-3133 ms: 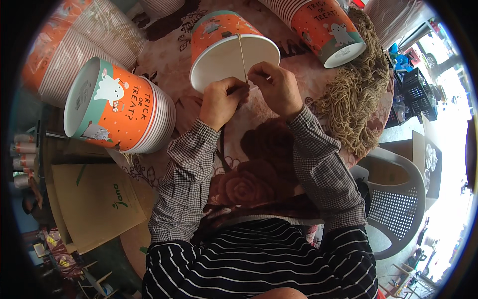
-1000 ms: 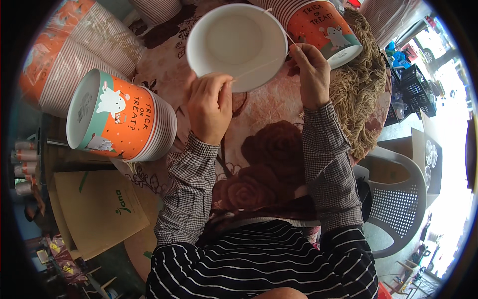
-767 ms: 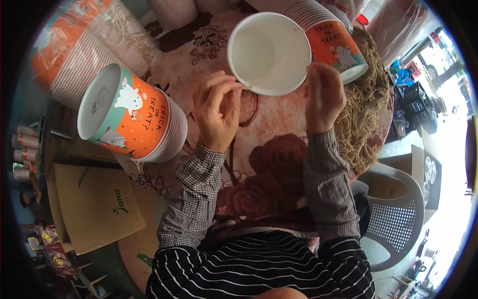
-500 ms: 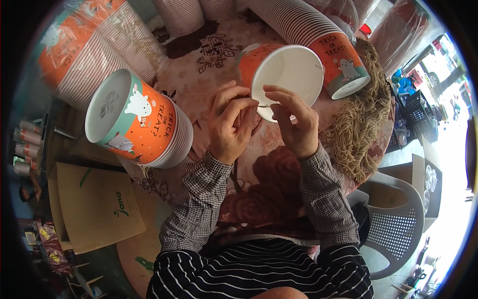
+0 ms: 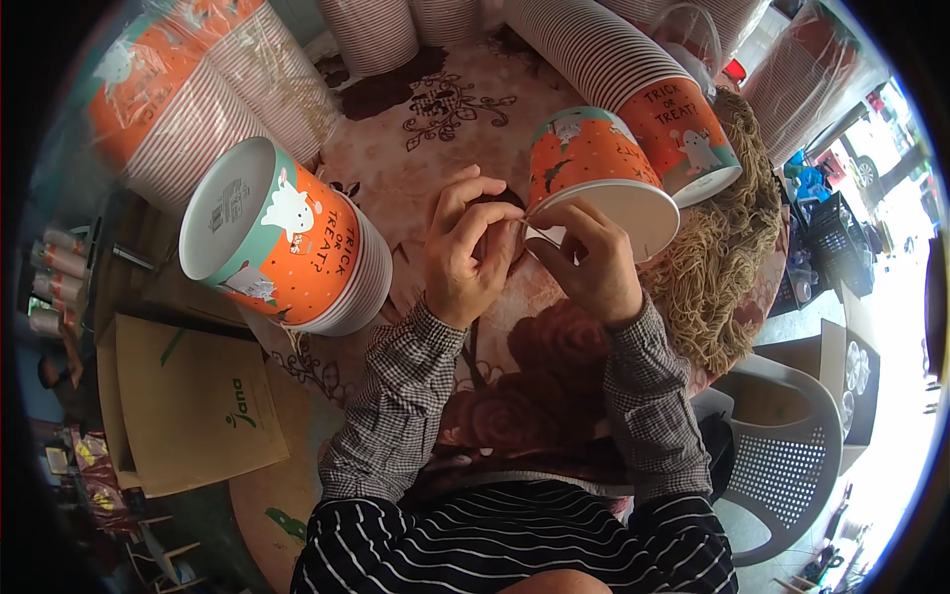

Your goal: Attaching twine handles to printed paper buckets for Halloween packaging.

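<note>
Above the table's near half, my left hand point(image 5: 465, 252) and my right hand point(image 5: 597, 265) meet fingertip to fingertip. Both are closed in a pinch on a short thin piece of pale cord point(image 5: 539, 235), and its ends are mostly hidden by my fingers. Just beyond my right hand, an orange and green paper bucket with a ghost print point(image 5: 592, 163) lies tipped, its white mouth facing me. Part of its rim is behind my right fingers. To the right of that hand a heap of tan cord point(image 5: 708, 262) spills along the table edge.
A nested bucket stack point(image 5: 297, 243) leans at left. Another long stack point(image 5: 618, 74) lies beyond the tipped bucket. Plastic-wrapped stacks point(image 5: 188, 109) stand at far left. A cardboard box point(image 5: 203, 406) sits at lower left, and a grey chair point(image 5: 787, 450) at lower right. Patterned cloth point(image 5: 421, 183) covers the table.
The tipped bucket has swung right and turned, so its printed side now shows more and its mouth points lower. My hands stay together, fingertips closer, still pinching the cord.
</note>
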### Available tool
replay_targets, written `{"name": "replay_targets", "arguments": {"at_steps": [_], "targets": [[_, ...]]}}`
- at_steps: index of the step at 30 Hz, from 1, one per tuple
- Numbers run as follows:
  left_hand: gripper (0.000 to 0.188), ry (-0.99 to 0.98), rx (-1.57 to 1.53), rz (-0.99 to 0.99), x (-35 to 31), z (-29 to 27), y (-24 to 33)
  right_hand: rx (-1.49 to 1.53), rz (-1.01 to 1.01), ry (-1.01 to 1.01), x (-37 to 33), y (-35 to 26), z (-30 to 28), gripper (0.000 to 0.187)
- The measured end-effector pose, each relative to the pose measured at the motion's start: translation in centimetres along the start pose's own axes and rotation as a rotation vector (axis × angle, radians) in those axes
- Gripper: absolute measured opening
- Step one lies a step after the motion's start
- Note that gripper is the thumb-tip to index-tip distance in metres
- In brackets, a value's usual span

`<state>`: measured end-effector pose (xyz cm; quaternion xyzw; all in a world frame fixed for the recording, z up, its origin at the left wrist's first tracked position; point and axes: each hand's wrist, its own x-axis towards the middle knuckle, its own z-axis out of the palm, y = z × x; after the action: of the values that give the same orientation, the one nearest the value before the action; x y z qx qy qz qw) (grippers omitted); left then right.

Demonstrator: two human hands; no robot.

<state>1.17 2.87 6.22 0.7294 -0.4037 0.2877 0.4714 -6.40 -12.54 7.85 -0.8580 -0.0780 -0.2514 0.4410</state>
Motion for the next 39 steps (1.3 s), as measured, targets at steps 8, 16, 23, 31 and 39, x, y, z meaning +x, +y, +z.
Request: {"name": "replay_targets", "arguments": {"at_steps": [8, 16, 23, 31, 39], "targets": [[0.018, -0.052, -0.109, -0.046, -0.5, 0.6, -0.2, 0.144, 0.097, 0.001, -0.8, 0.5, -0.1, 0.015], [0.011, -0.137, -0.252, -0.141, -0.7, 0.3, -0.5, 0.151, 0.039, 0.003, -0.8, 0.2, 0.2, 0.009], [0.009, -0.159, -0.342, -0.276, -0.6, 0.2, -1.4, 0.126, -0.095, 0.137, -1.3, -0.8, 0.4, 0.008], [0.010, -0.114, -0.259, -0.182, -1.3, 0.8, -2.0, 0.206, -0.063, 0.284, -0.9, 0.5, -0.1, 0.008], [0.008, -0.137, -0.711, -0.444, -0.7, -0.7, 0.4, 0.364, -0.046, 0.347, -0.6, 0.9, -0.5, 0.009]]}}
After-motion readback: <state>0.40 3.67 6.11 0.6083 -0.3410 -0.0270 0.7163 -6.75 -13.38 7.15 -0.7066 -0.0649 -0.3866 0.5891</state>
